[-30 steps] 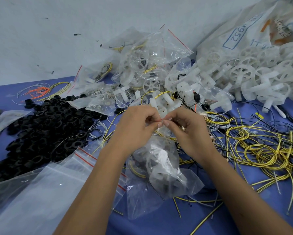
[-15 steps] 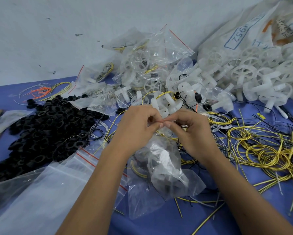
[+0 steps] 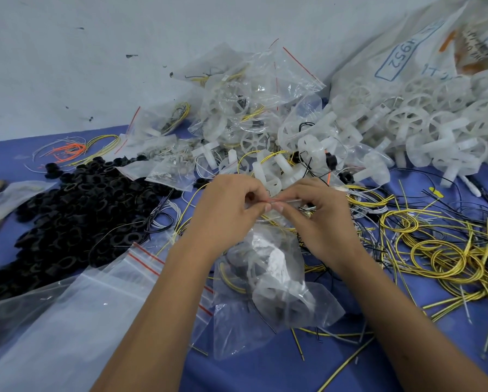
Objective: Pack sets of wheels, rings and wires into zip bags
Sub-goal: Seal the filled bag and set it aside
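A clear zip bag (image 3: 268, 281) hangs in front of me, holding white wheels, black rings and a yellow wire. My left hand (image 3: 226, 210) and my right hand (image 3: 319, 219) both pinch its red-lined top edge, thumbs and forefingers meeting at the middle. Loose black rings (image 3: 73, 219) lie heaped on the left. White spoked wheels (image 3: 423, 128) are piled at the back right. Yellow and black wires (image 3: 435, 250) sprawl on the right.
Filled zip bags (image 3: 254, 100) are stacked against the wall behind my hands. Empty zip bags (image 3: 76, 315) lie at the front left. A big printed sack (image 3: 423, 46) stands at the back right. Blue cloth (image 3: 265, 369) covers the table.
My fingers have shifted slightly along the bag's top edge; the bag and both hands stay in about the same place.
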`<state>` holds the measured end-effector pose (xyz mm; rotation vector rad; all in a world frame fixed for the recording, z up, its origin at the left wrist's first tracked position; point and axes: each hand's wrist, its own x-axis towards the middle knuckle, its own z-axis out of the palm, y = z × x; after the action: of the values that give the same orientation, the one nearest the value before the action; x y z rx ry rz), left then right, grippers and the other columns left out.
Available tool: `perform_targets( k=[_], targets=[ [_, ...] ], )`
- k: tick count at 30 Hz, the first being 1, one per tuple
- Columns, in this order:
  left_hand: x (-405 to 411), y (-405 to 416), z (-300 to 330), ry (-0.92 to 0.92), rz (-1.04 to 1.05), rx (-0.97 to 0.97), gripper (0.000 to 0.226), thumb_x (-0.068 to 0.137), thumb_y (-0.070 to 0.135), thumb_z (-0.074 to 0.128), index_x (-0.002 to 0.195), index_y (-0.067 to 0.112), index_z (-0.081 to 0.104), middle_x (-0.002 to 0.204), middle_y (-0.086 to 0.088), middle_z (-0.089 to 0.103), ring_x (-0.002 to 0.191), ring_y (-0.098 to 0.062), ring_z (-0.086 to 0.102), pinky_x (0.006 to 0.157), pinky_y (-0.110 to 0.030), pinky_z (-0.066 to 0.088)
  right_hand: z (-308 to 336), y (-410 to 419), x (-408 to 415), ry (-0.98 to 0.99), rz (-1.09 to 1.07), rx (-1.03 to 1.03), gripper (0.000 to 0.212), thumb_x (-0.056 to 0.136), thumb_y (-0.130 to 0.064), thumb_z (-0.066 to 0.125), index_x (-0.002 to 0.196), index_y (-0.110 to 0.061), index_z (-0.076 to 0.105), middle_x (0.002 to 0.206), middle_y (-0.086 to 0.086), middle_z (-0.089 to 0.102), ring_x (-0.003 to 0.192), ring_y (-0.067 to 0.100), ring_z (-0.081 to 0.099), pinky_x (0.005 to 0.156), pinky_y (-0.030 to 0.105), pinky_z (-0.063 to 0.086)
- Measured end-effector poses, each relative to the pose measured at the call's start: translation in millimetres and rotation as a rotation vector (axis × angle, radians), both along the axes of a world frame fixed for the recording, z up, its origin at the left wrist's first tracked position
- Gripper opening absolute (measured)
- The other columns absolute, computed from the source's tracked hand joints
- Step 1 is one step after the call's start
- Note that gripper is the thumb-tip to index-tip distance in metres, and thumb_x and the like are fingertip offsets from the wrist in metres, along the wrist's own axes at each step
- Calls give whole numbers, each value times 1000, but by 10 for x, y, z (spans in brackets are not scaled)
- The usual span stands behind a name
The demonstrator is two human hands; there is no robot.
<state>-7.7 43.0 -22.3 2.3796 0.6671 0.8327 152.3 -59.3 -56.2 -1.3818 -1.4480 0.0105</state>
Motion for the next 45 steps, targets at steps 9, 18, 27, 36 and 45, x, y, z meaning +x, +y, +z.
perform_targets(
  k=[9,18,27,36,45],
  targets=[
    [-12,19,-11,33,-75,49,15,80,9,79,73,18,70,73,8,64,75,-15,61,74,-44,51,-22,10,18,-3,31,-48,4,86,-9,80,89,-10,80,84,2,73,88,24,64,80,48,50],
    [-90,98,-19,28,-22,-62,12,82,14,83,78,22,75,76,11,71,76,-6,67,80,-37,56,-3,6,8,-41,-1,-35,1,87,-7,77,88,-8,77,82,0,70,86,22,62,77,45,49],
    [-44,26,22,38,-38,4,8,83,11,81,81,16,75,80,5,71,80,-16,67,78,-43,55,-5,7,-10,-90,-3,-15,4,87,-14,79,90,-12,80,85,-3,73,88,21,63,77,42,50],
    [-48,8,53,79,-27,90,6,84,12,80,83,15,75,83,5,70,84,-17,65,80,-42,52,2,7,-17,-191,-66,-31,7,88,-18,77,92,-13,79,85,-4,70,89,20,58,78,37,48],
    [-136,97,74,95,-2,-33,8,85,15,82,84,21,77,83,12,73,84,-4,68,86,-36,55,23,-8,14,-170,-54,-27,5,84,-7,80,83,-11,78,82,-2,71,87,24,59,76,43,48]
  ],
)
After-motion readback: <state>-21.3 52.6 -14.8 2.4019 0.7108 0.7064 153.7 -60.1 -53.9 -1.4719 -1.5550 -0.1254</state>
